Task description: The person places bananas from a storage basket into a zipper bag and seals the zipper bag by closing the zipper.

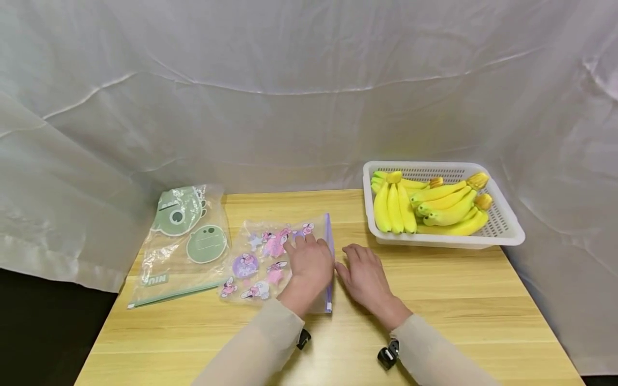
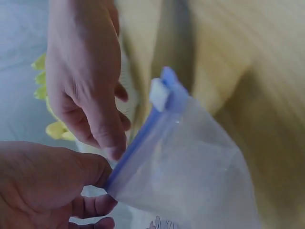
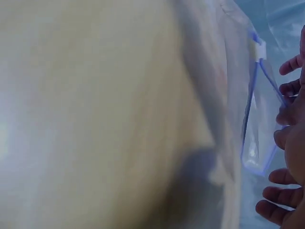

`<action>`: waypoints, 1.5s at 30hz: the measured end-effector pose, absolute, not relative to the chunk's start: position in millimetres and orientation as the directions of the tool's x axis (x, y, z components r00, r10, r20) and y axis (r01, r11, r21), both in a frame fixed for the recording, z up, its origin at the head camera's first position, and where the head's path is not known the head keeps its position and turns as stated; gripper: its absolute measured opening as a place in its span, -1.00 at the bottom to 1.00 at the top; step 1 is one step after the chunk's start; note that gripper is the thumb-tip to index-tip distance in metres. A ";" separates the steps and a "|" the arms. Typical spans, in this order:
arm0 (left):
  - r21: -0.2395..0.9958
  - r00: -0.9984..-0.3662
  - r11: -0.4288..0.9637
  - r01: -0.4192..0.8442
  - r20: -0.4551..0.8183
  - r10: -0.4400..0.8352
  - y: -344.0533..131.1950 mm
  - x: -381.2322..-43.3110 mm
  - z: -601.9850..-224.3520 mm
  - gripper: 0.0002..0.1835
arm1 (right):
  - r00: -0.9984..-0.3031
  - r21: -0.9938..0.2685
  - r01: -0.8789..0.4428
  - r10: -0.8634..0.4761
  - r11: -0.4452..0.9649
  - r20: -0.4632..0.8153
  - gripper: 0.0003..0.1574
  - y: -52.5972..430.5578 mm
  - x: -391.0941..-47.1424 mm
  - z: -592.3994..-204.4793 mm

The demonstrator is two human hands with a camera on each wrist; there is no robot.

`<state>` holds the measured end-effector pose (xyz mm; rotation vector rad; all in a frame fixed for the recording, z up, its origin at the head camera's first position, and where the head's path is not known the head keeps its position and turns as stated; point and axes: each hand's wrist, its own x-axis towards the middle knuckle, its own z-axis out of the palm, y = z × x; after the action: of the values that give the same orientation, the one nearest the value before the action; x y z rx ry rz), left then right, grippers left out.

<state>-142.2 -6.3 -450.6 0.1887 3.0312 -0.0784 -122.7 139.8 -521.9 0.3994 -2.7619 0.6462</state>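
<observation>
Clear plastic printed with pink and purple cartoon figures forms a zip bag (image 1: 267, 262) lying near the middle of a pale wooden desk (image 1: 434, 316), where a person in beige sleeves (image 1: 256, 343) works with both bare hands. The left hand (image 1: 311, 264), reaching over the bag, pinches its purple zip strip (image 2: 138, 140) between thumb and fingers. The right hand (image 1: 368, 276) sits just beyond the strip, fingers loosely bent and slightly apart, its thumb close to the purple edge; whether it touches cannot be told. A white slider (image 2: 158, 95) sits at the strip's end nearer the desk's front edge, and the right-wrist view shows the purple lips of the bag's mouth parted. Just to the left, by the desk's back left corner, lies a second clear zip bag with green prints (image 1: 193, 246). At the back right corner, a white plastic basket (image 1: 444, 242) holds bunches of yellow bananas (image 1: 446, 206). Silvery-grey fabric (image 1: 289, 128) hangs behind the desk's back edge.
</observation>
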 end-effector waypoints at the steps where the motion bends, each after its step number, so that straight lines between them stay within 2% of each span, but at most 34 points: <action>1: -0.037 -0.988 0.991 0.126 -0.091 0.122 -8.0 -141.6 -446.2 -0.48 | -0.927 -0.397 -0.317 -0.194 0.861 0.320 -0.44 137.9 -124.6 -518.6; 3: -0.012 -0.992 0.992 0.125 -0.034 0.125 -11.8 -139.3 -436.1 -0.49 | -0.941 -0.426 -0.286 -0.168 0.858 0.294 -0.41 134.0 -128.5 -511.5; 7: 0.037 -0.970 0.986 0.163 0.187 0.154 -22.8 -133.0 -413.2 -0.67 | -0.984 -0.530 -0.152 -0.075 0.834 0.164 -0.39 127.2 -132.7 -491.8; 11: 0.094 -0.930 0.976 0.197 0.334 0.156 -38.3 -129.7 -388.3 -0.76 | -0.999 -0.626 -0.030 -0.008 0.779 0.038 -0.59 124.6 -134.9 -465.6; 13: 0.135 -0.935 0.973 0.189 0.329 0.136 -48.0 -129.0 -375.6 -0.74 | -0.999 -0.648 -0.034 -0.006 0.761 0.046 -0.68 125.7 -137.0 -451.8; 18: 0.222 -0.976 0.970 0.098 0.212 0.050 -75.2 -123.4 -341.8 -0.67 | -0.984 -0.623 -0.152 -0.054 0.768 0.173 -0.74 131.2 -142.9 -409.9; 23: 0.239 -0.978 0.966 0.095 0.202 0.046 -87.1 -117.5 -319.2 -0.79 | -0.955 -0.563 -0.285 -0.179 0.776 0.237 -0.68 126.4 -142.8 -370.5; 27: 0.233 -0.972 0.963 0.132 0.222 0.080 -84.7 -124.4 -315.4 -0.79 | -0.913 -0.502 -0.397 -0.275 0.769 0.301 -0.59 118.4 -142.3 -356.6; 31: 0.249 -0.986 0.965 0.083 0.158 0.044 -95.6 -134.0 -312.5 -0.81 | -0.908 -0.449 -0.407 -0.300 0.796 0.291 -0.52 123.4 -144.7 -352.5; 36: 0.267 -0.997 0.964 -0.014 0.072 -0.035 -123.4 -129.5 -293.6 -0.81 | -0.928 -0.426 -0.356 -0.261 0.832 0.267 -0.56 145.2 -143.3 -333.2; 40: 0.255 -0.999 0.966 0.037 0.029 0.030 -118.7 -118.3 -283.2 -0.84 | -0.901 -0.415 -0.410 -0.288 0.813 0.325 -0.57 146.5 -138.4 -315.3; 45: 0.228 -0.992 0.967 0.115 0.073 0.101 -92.3 -122.8 -299.5 -0.70 | -0.856 -0.377 -0.496 -0.366 0.782 0.366 -0.53 131.6 -142.5 -320.1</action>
<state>-122.8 -92.3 -299.5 0.1751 3.1755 0.3734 -142.5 131.6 -320.1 0.6673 -2.7022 0.6824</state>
